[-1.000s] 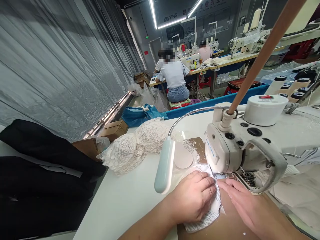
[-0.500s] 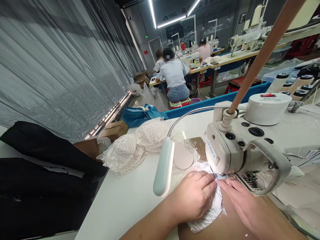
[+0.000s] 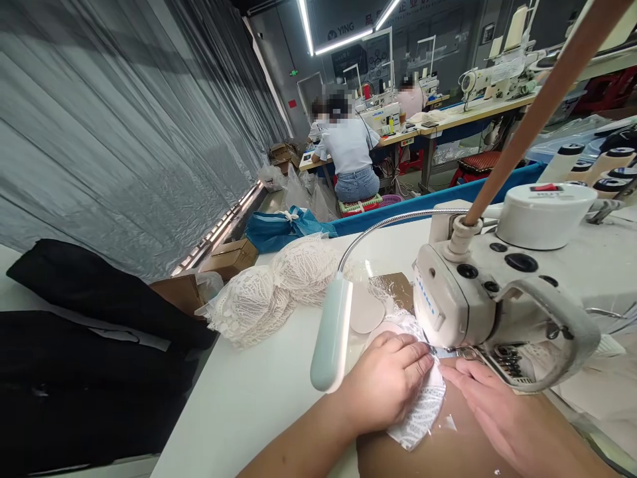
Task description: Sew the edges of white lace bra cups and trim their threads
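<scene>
Head view: our left hand [image 3: 391,382] lies over the white lace piece [image 3: 425,411], fingers bent and close together, tips near the needle end of the sewing machine [image 3: 452,292]; whether they pinch a fold underneath, we cannot tell. Our right hand [image 3: 490,398] reaches in from the other side, fingers long and fairly straight, tips by the lace's edge; a pinch there is also unclear. The lace runs from beside the machine head, under our left fingers, onto the brown surface [image 3: 432,455]. We would do best, we judge, with light, even pressure, the curved edge smooth, no tugging, and fingertips clear of the needle area, with the lamp [image 3: 331,338] beside us.
</scene>
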`<state>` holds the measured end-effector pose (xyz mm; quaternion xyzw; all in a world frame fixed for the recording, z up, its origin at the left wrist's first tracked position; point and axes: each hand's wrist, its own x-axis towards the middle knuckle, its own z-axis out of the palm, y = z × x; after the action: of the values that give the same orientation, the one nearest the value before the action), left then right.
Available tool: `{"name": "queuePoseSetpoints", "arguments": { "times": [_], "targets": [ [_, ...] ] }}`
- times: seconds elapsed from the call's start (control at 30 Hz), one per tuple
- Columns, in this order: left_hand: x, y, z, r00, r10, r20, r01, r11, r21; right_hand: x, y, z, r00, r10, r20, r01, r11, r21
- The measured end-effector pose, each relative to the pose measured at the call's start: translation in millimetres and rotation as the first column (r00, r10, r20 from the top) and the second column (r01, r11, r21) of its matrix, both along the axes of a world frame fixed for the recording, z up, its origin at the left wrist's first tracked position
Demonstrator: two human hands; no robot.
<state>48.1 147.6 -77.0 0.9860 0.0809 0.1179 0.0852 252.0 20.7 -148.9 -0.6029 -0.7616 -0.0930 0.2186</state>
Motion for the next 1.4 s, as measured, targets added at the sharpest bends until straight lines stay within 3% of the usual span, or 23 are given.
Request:
{"name": "queuePoseSetpoints", "arguments": {
  "times": [0.4, 0.57, 0.9, 1.13, 1.3, 1.4],
  "targets": [
    [-1.0, 3.3, -1.0, 0.994, 0.109, -0.006, -0.108, 0.994, 0.020, -8.3, 5.9, 14.8, 0.956, -0.019, 0.293, -0.025, 0.989, 0.145],
    [-7.1, 1.6, 3.9, 0.996, 0.077, -0.048, -0.076, 0.997, 0.035, -2.5, 5.3, 12.9, 0.974, -0.033, 0.222, 0.023, 0.999, 0.049],
    [-12.0, 1.6, 9.9, 0.997, -0.061, -0.051, 0.059, 0.997, -0.050, 0.9, -0.5, 12.7, 1.000, 0.023, 0.016, -0.021, 0.996, -0.082],
    [-10.3, 5.2, 15.4, 0.987, -0.127, -0.099, 0.129, 0.992, 0.013, -6.9, -0.4, 25.7, 0.987, 0.125, -0.102, -0.141, 0.976, -0.167],
    [-11.1, 8.4, 12.9, 0.983, -0.146, -0.114, 0.150, 0.988, 0.024, -7.5, 1.2, 37.1, 0.984, 0.167, -0.069, -0.179, 0.950, -0.255],
    [-11.9, 9.5, 12.7, 0.981, -0.153, -0.119, 0.156, 0.988, 0.017, -6.8, 2.3, 41.2, 0.976, 0.201, -0.082, -0.215, 0.948, -0.235]
  ]
}}
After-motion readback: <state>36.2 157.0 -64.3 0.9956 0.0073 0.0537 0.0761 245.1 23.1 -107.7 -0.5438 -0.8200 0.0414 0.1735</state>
